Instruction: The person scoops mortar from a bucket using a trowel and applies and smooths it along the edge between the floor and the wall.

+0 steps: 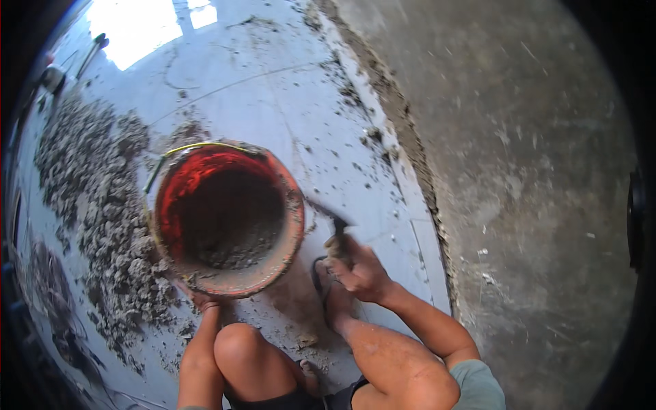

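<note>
Pale floor tiles (273, 89) are bordered on the right by grey concrete (533, 171) and strewn on the left with a crumbly grey heap (113, 205), beside which an orange-red bucket (179, 201), partly filled with grey mix (239, 253), is placed. Just right of the bucket, a trowel-like tool (339, 227) is gripped by its handle in the closed right hand (362, 272), while the left hand (203, 299) is set at the bucket's near left side, its fingers mostly hidden, so how far it is open cannot be told.

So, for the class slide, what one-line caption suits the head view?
Right hand gripping a trowel, left hand at the near edge of a red bucket, beside crumbly grey material.
</note>
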Demonstrator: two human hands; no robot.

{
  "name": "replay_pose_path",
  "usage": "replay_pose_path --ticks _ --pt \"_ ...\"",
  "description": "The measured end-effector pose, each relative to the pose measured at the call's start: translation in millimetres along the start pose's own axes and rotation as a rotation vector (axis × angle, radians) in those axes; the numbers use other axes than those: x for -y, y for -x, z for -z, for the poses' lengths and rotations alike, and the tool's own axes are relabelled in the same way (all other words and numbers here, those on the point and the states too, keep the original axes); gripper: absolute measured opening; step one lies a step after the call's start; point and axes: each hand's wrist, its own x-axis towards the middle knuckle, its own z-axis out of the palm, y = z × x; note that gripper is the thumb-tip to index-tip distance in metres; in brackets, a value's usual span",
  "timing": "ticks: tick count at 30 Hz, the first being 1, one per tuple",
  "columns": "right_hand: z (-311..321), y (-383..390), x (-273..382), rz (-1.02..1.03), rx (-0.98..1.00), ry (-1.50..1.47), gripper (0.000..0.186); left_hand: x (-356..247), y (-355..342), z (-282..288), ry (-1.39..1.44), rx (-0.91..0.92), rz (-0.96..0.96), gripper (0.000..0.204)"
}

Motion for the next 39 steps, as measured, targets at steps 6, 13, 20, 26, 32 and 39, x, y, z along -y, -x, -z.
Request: replay_pose_path --ticks 6,13,20,26,32,39 --pt "-32 -7 29 0.142 0.127 0.242 0.043 2 -42 35 1.174 -0.474 -0.038 0.079" --pt "-32 8 23 0.122 0.208 0.259 0.044 0 -9 147 0.931 -0.450 -0.047 0.092" --pt "-42 21 -1 0.060 0.238 0.111 0.019 17 1 168 0.895 -0.417 -0.040 0.087" --pt "-60 33 -89 -0.199 -0.200 -0.251 0.019 13 -6 152 0.810 -0.468 -0.019 0.089" --pt "-84 43 -147 -0.535 -0.389 -0.604 0.026 5 -7 155 0.820 -0.477 -0.042 0.092" --pt "-83 38 -138 -0.549 -0.330 -0.722 0.027 9 -4 157 0.820 -0.480 -0.036 0.093"
